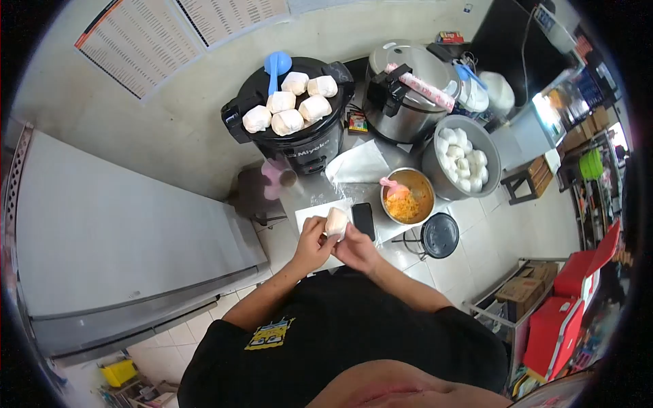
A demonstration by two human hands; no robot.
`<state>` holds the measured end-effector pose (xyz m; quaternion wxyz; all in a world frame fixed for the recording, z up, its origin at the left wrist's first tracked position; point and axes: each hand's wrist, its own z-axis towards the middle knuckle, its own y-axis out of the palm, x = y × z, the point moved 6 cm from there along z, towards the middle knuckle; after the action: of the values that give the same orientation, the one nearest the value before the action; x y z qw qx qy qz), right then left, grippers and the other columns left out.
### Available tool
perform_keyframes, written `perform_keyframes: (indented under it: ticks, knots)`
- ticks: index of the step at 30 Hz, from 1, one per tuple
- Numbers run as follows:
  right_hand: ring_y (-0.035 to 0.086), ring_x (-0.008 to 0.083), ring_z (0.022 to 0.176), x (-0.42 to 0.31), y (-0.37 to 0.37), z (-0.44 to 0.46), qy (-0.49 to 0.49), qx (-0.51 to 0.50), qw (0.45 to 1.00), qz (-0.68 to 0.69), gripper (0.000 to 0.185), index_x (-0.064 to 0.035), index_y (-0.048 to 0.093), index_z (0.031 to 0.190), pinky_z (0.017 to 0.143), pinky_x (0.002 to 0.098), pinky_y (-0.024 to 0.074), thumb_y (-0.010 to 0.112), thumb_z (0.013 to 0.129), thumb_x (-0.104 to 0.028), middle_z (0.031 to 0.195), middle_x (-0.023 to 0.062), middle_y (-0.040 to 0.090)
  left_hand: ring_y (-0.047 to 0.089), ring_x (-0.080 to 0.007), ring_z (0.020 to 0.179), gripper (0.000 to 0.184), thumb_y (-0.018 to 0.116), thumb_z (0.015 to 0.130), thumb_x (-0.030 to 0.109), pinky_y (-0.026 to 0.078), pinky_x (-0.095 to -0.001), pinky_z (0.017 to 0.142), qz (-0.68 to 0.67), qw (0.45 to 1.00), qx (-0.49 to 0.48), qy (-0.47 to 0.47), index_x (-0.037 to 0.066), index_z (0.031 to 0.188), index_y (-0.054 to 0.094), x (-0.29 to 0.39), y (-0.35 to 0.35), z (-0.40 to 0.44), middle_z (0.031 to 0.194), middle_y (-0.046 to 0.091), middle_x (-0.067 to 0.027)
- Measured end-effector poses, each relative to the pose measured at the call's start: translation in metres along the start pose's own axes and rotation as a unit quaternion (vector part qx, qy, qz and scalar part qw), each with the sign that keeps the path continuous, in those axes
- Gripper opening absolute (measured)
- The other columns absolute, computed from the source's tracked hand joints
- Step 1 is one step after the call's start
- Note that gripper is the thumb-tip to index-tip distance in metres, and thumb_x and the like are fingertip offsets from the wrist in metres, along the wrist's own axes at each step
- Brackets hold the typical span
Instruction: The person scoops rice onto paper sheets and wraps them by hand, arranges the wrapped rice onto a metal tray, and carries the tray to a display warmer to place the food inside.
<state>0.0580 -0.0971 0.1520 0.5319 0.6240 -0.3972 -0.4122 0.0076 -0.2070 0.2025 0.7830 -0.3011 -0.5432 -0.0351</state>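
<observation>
In front of my chest I hold a paper-wrapped food parcel (336, 223), pale and rounded like a block. My left hand (314, 246) grips its left side, with the fingers bent around the lower edge. My right hand (357, 249) closes on its lower right side. Under the hands lies white wrapping paper (308, 216) on the table. A black phone (363, 219) sits just right of the parcel. Farther right, a steel bowl (427, 185) contains an orange, shredded-looking filling (403, 208) and a pink-handled spoon (392, 185).
Several wrapped parcels (287, 122) and a blue ladle (275, 66) rest on a black cooker (313, 151). A grey pot (435, 163) holds several white balls (465, 158). Behind stands a steel cooker (391, 112). A stool (439, 235) is right of the table; a refrigerator (129, 231) stands left.
</observation>
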Motion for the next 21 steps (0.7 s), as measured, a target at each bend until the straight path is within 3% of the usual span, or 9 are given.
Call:
perform_keyframes:
  ticks: [2, 4, 6, 8, 10, 12, 13, 18, 21]
  knots:
    - [0.052, 0.0291, 0.133, -0.003, -0.008, -0.005, -0.005, 0.017, 1.000, -0.005, 0.059, -0.0117, 0.040, 0.151, 0.115, 0.0466, 0.0413, 0.066, 0.100, -0.025, 0.142, 0.0103, 0.054, 0.054, -0.0314, 0.106, 0.045, 0.082, 0.079, 0.017, 0.051, -0.0385, 0.084, -0.067, 0.994, -0.010, -0.082, 0.000, 0.118, 0.067, -0.006, 0.009, -0.013, 0.112, 0.059, -0.0146]
    - [0.053, 0.0295, 0.132, -0.007, -0.008, -0.003, -0.012, 0.034, 0.999, -0.002, 0.056, -0.0107, 0.041, 0.150, 0.114, 0.0468, 0.0431, 0.065, 0.101, -0.021, 0.141, 0.0116, 0.054, 0.052, -0.0353, 0.110, 0.046, 0.083, 0.077, 0.020, 0.047, -0.0462, 0.096, 0.172, 0.981, 0.069, -0.060, 0.004, 0.117, 0.069, 0.011, -0.005, -0.016, 0.119, 0.056, -0.0153]
    - [0.058, 0.0295, 0.126, -0.013, -0.022, -0.013, 0.003, 0.195, 0.971, -0.136, 0.050, -0.0079, 0.043, 0.146, 0.106, 0.0432, 0.0511, 0.064, 0.101, -0.012, 0.137, 0.0128, 0.056, 0.050, -0.0391, 0.119, 0.053, 0.084, 0.075, 0.023, 0.042, -0.0541, 0.103, 0.253, 0.962, 0.087, -0.054, 0.008, 0.122, 0.067, 0.036, -0.012, -0.012, 0.125, 0.053, -0.0169]
    - [0.063, 0.0261, 0.118, -0.011, -0.024, -0.019, 0.026, 0.183, 0.964, -0.192, 0.046, -0.0076, 0.046, 0.143, 0.095, 0.0399, 0.0577, 0.061, 0.100, -0.004, 0.133, 0.0108, 0.058, 0.046, -0.0404, 0.129, 0.062, 0.085, 0.075, 0.031, 0.041, -0.0557, 0.105, 0.304, 0.945, -0.081, 0.087, 0.009, 0.128, 0.063, 0.062, 0.002, 0.002, 0.131, 0.054, -0.0183]
    - [0.065, 0.0222, 0.112, -0.002, -0.028, -0.024, 0.047, 0.165, 0.941, -0.292, 0.042, -0.0082, 0.050, 0.140, 0.088, 0.0370, 0.0599, 0.060, 0.099, -0.002, 0.128, 0.0097, 0.060, 0.053, -0.0400, 0.127, 0.063, 0.084, 0.075, 0.031, 0.047, -0.0529, 0.102, 0.316, 0.922, -0.174, 0.140, 0.012, 0.130, 0.060, 0.044, 0.015, 0.002, 0.129, 0.057, -0.0160]
    - [0.066, 0.0189, 0.107, -0.008, -0.022, -0.032, 0.070, 0.204, 0.932, -0.291, 0.040, -0.0073, 0.054, 0.136, 0.088, 0.0341, 0.0591, 0.065, 0.098, -0.010, 0.123, 0.0092, 0.062, 0.062, -0.0370, 0.113, 0.057, 0.084, 0.075, 0.031, 0.053, -0.0479, 0.092, 0.223, 0.933, -0.277, 0.059, 0.015, 0.125, 0.062, 0.026, 0.026, 0.007, 0.123, 0.060, -0.0128]
    - [0.066, 0.0187, 0.106, -0.013, -0.017, -0.034, 0.052, 0.200, 0.930, -0.304, 0.039, -0.0055, 0.054, 0.135, 0.089, 0.0338, 0.0590, 0.066, 0.098, -0.011, 0.121, 0.0089, 0.063, 0.067, -0.0353, 0.101, 0.055, 0.084, 0.074, 0.031, 0.056, -0.0447, 0.084, 0.248, 0.930, -0.249, 0.105, 0.018, 0.123, 0.063, 0.034, 0.024, 0.015, 0.115, 0.063, -0.0126]
    - [0.066, 0.0165, 0.103, -0.032, 0.019, -0.036, -0.065, 0.218, 0.879, -0.418, 0.041, 0.0018, 0.056, 0.130, 0.087, 0.0322, 0.0566, 0.071, 0.097, -0.017, 0.109, 0.0061, 0.066, 0.066, -0.0396, 0.100, 0.058, 0.084, 0.073, 0.023, 0.056, -0.0468, 0.085, 0.160, 0.932, -0.300, 0.124, 0.015, 0.125, 0.062, 0.057, 0.022, 0.041, 0.116, 0.062, -0.0161]
    - [0.066, 0.0177, 0.106, -0.026, 0.016, -0.033, -0.076, 0.235, 0.838, -0.487, 0.048, 0.0032, 0.052, 0.134, 0.089, 0.0328, 0.0550, 0.072, 0.097, -0.019, 0.113, 0.0095, 0.067, 0.067, -0.0412, 0.099, 0.064, 0.085, 0.068, 0.020, 0.055, -0.0485, 0.086, 0.189, 0.913, -0.333, 0.143, 0.010, 0.128, 0.063, 0.056, 0.022, 0.050, 0.111, 0.066, -0.0193]
